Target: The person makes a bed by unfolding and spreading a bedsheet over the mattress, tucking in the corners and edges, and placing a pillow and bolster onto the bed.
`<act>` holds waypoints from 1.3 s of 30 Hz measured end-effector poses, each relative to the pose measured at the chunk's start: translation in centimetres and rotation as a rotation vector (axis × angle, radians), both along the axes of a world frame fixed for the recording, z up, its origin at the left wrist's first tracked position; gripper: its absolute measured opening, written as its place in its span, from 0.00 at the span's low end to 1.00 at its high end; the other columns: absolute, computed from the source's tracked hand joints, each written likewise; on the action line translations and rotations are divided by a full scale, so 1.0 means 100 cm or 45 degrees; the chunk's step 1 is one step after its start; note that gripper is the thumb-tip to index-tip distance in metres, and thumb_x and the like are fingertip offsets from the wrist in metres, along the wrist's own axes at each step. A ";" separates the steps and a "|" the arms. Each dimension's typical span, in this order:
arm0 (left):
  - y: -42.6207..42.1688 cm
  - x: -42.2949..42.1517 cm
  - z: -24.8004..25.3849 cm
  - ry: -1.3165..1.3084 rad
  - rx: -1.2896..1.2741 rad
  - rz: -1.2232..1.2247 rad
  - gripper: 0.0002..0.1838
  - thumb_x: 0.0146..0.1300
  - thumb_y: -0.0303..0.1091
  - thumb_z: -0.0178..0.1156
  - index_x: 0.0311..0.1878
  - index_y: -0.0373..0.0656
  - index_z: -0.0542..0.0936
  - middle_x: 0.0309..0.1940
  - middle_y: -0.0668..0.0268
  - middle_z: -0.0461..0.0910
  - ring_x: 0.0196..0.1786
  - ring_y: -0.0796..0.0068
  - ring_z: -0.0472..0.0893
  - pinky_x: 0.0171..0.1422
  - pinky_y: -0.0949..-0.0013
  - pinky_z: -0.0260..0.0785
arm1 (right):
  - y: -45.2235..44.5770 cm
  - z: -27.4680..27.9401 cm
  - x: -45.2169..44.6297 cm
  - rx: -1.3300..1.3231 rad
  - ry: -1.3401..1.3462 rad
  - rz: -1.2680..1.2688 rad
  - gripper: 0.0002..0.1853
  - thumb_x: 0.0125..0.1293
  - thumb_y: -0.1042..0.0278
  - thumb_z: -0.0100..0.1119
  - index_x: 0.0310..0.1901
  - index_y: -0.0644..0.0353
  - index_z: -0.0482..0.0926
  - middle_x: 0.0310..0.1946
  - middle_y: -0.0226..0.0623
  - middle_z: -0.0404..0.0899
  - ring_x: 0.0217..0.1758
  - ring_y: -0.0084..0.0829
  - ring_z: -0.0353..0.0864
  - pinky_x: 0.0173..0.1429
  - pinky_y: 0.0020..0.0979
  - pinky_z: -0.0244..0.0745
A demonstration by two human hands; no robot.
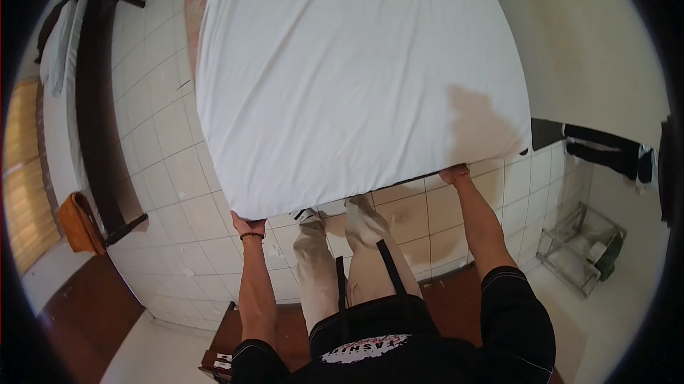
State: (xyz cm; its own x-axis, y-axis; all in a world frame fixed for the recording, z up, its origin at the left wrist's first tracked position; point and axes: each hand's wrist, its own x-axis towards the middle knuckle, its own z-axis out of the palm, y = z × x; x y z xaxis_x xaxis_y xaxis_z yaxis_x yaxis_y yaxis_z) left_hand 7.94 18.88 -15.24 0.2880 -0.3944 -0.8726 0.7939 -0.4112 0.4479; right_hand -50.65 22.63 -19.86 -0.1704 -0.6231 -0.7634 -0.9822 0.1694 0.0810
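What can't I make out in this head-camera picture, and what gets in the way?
- Head view: most fingers of the left hand, hidden by the corner of the white-sheeted mattress.
- Head view: the fingers of the right hand, hidden by the mattress's near edge.
- Head view: the mattress's far end, cut off by the top picture edge.
- Head view: the green item at right, too small to identify.

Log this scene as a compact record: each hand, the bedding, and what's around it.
Left hand: at the white sheet's near left corner, fingers partly hidden
Right hand: at the near edge, toward the right corner, fingers mostly hidden
Left wrist: dark beaded bracelet
Sheet condition: lightly creased, shadow at near right
Floor: pale tiles
Far left: orange-brown cloth-like item, hanging
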 end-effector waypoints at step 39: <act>0.017 -0.022 -0.044 -0.154 -0.130 -0.127 0.38 0.57 0.56 0.51 0.63 0.44 0.52 0.61 0.58 0.58 0.61 0.57 0.61 0.63 0.52 0.57 | 0.001 -0.007 0.151 -0.194 -0.022 -0.066 0.29 0.61 0.51 0.30 0.65 0.46 0.49 0.66 0.29 0.47 0.70 0.34 0.40 0.69 0.44 0.29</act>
State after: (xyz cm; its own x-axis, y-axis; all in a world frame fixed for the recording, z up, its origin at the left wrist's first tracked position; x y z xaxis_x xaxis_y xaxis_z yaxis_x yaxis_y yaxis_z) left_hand 5.76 20.62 -19.67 0.3436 -0.5111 -0.7879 0.6895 -0.4323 0.5811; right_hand -35.50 22.70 -20.52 -0.1933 -0.7227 -0.6636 -0.9728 0.2293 0.0336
